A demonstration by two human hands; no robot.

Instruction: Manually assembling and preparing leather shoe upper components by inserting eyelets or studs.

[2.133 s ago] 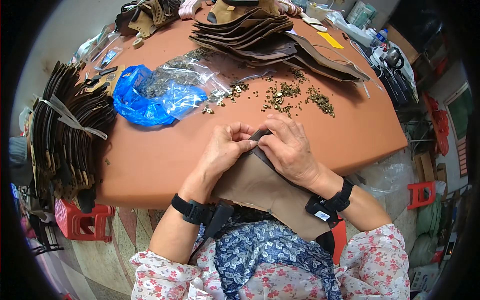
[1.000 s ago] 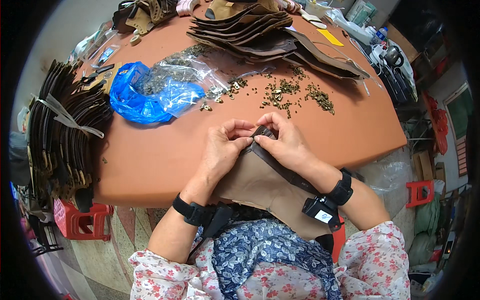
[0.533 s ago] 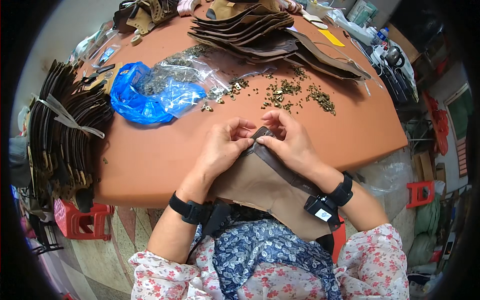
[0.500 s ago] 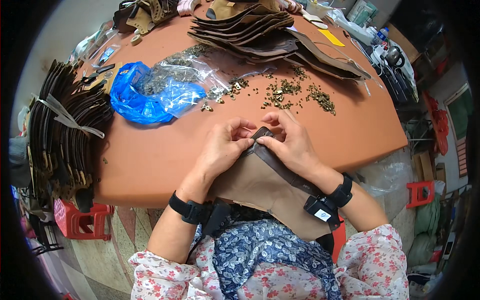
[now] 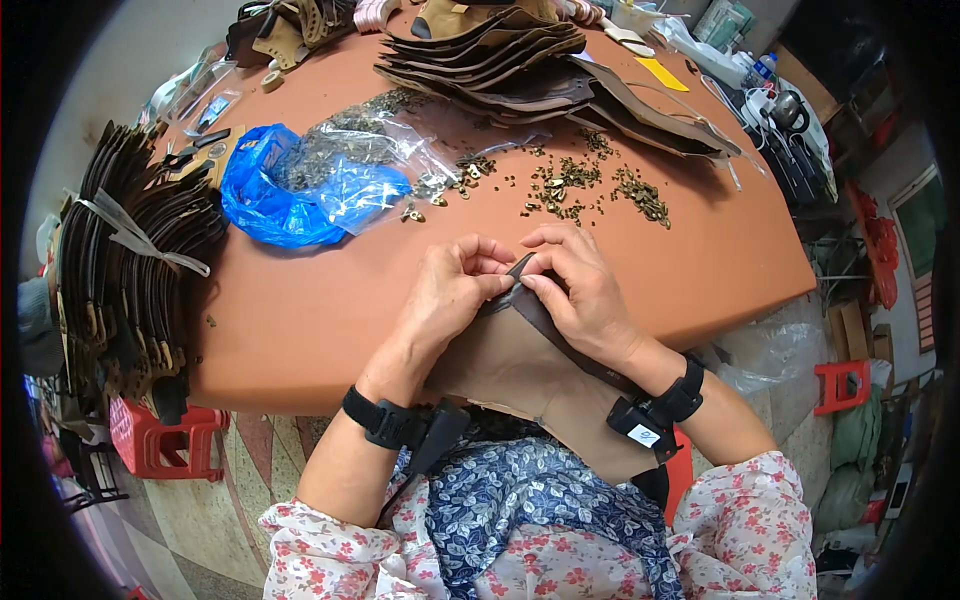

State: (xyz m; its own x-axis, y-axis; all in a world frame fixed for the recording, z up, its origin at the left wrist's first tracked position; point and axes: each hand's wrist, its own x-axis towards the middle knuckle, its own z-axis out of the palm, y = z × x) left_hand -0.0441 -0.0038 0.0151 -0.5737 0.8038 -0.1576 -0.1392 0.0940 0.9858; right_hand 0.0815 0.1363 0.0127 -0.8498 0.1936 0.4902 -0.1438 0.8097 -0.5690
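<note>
A flat shoe-upper-like leather piece [image 5: 500, 360], beige with a dark brown edge band, lies from the table's near edge down to my lap. My left hand [image 5: 455, 290] pinches its dark far corner between thumb and fingers. From the other side my right hand [image 5: 575, 285] pinches the same corner, thumb close to the left thumb. Between the hands the dark tip sticks up, seen nearly edge-on. Whether a small metal part is under the fingertips cannot be made out. Beyond my hands lie loose small brass-coloured metal fittings [image 5: 568, 183].
On the orange table [image 5: 300, 330] lies a blue plastic bag [image 5: 270, 205] beside a clear bag [image 5: 375, 150] of metal bits. Stacked leather pieces [image 5: 490, 75] sit at the back, and a tied bundle [image 5: 130, 250] stands at the left. A red stool [image 5: 165, 440] is below left.
The dark corner has turned from showing its flat face to nearly edge-on. My right fingers have closed in on it, and both hands stay at about the same place.
</note>
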